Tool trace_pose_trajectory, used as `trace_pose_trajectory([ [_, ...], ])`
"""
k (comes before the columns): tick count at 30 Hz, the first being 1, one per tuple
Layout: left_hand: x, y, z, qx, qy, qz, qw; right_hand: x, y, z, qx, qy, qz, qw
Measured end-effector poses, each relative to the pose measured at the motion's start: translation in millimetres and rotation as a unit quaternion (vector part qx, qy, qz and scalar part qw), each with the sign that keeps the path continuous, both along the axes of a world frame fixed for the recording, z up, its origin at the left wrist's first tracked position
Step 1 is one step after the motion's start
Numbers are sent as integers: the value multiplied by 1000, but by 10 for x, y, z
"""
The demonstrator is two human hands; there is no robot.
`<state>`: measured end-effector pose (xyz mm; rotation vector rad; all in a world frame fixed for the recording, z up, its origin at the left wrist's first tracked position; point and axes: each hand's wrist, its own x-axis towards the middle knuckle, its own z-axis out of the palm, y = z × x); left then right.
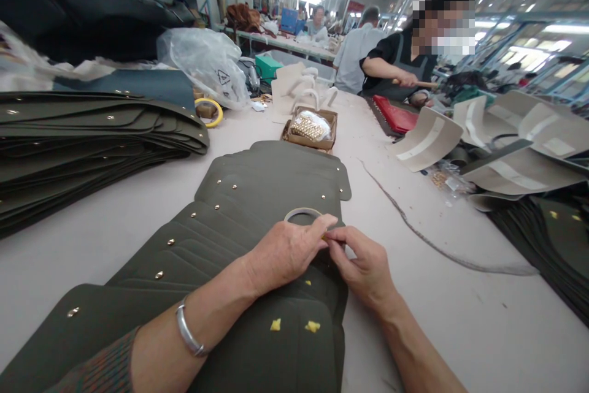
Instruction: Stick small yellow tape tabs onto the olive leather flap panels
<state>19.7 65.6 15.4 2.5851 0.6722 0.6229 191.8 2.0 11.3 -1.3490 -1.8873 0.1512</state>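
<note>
Both left hand [289, 252] and right hand [369, 265] grip tape [292, 213] near panels' [280, 175] right edge, table [423, 313] spreading beyond.

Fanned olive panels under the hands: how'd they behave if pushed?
The olive panels probably flex, looking thin and broad. Lying fanned in overlapping layers, they'd likely slide over one another. The raised metal studs might snag a neighbouring edge.

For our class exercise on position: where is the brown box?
In the head view, the brown box sits on the table, slightly right of centre in the upper half, just beyond the dark green pieces.
</note>
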Motion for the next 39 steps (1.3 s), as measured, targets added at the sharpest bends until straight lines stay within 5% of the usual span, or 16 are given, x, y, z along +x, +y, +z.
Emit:
trace_pose_trajectory([
  [6,7,3,17,-18,36,24,999,-3,-17,-21,45,-41,-41,997],
  [10,33,-2,-12,16,17,48,999,-63,-31,21,-35,70,-86,993],
  [15,58,-49,-19,98,-41,44,993,-104,20,31,-226,366,-119,895],
  [21,94,-96,-34,96,-5,59,994,195,115,-80,-276,430,-190,838],
  [27,114,-38,-55,80,140,86,983,293,105,-166,-298,321,-179,881],
  [34,109,-42,-33,65,163,77,981,184,133,-127,-229,108,-181,950],
  [39,106,-41,-27,61,172,80,980,175,158,-120,-196,61,-188,961],
])
